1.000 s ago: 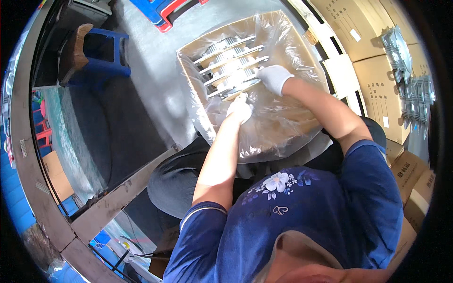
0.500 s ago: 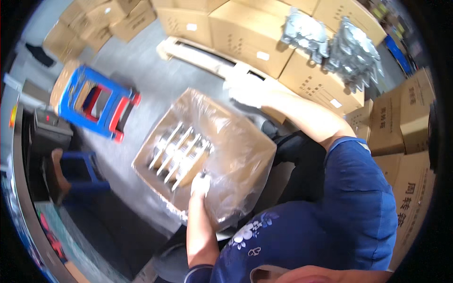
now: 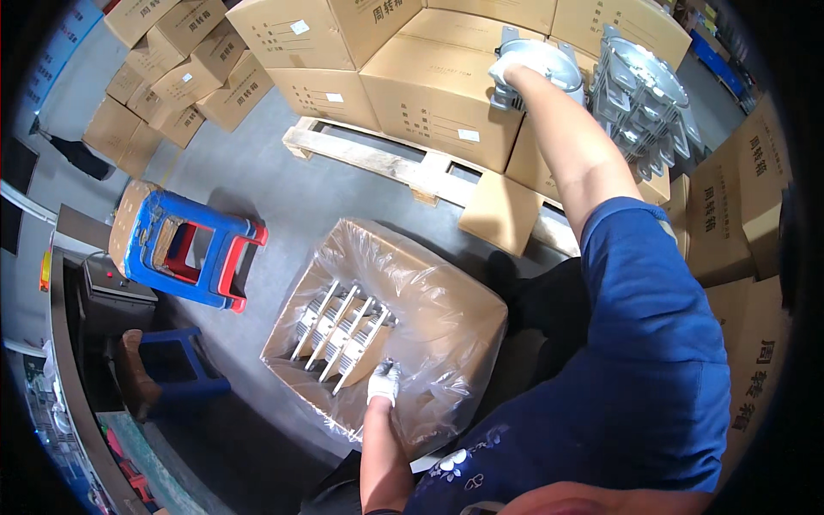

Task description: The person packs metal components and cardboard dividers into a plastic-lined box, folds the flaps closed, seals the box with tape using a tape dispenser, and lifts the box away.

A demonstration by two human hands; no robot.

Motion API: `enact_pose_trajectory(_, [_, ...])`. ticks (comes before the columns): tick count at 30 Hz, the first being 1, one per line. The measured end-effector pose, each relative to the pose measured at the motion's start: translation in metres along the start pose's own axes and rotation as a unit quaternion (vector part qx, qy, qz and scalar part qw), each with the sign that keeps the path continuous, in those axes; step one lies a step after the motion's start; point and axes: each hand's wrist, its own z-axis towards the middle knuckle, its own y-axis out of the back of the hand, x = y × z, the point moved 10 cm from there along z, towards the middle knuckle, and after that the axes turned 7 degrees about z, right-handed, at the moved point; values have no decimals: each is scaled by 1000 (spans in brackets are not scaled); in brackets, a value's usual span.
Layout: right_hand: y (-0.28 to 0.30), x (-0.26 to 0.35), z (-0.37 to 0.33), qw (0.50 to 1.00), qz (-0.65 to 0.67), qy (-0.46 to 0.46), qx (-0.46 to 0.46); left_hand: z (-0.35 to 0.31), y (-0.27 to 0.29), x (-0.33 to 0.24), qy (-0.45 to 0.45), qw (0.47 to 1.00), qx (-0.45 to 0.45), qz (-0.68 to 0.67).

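My left hand (image 3: 383, 383), in a white glove, rests inside an open cardboard box (image 3: 481, 318) lined with a clear plastic bag, touching a row of several flat metal castings (image 3: 339, 324) that stand on edge. My right hand (image 3: 512, 67), also gloved, reaches far up and right and grips a round grey metal casting (image 3: 549, 62) lying on top of a closed carton. A stack of similar metal castings (image 3: 642, 90) stands just to the right of it.
Closed cardboard cartons (image 3: 438, 86) sit on a wooden pallet (image 3: 378, 159) at the back, with more cartons (image 3: 167, 77) at the upper left and along the right (image 3: 738, 197). A blue and red plastic stool (image 3: 193, 249) stands left of the box. A workbench edge (image 3: 69, 386) runs down the left.
My view has swung from the box toward the cartons. My right hand left the box, reached up to the carton top and closed on a casting. My left hand stayed in the box.
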Motion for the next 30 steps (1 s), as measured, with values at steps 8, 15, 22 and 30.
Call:
enact_pose_trajectory(8, [99,2,1,978,145,103,-105,-8,0,-14,-49,996,12,76])
enact_pose_trajectory(15, [148,61,-107,553,804,205,72,-25,-13,-35,-116,988,-49,89])
enact_pose_trajectory(22, [66,194,-255,480,795,174,327,-64,-63,-68,-142,962,96,211])
enact_pose_trajectory(30, [-86,267,-422,359,752,-39,552,-30,-107,-40,-196,968,127,95])
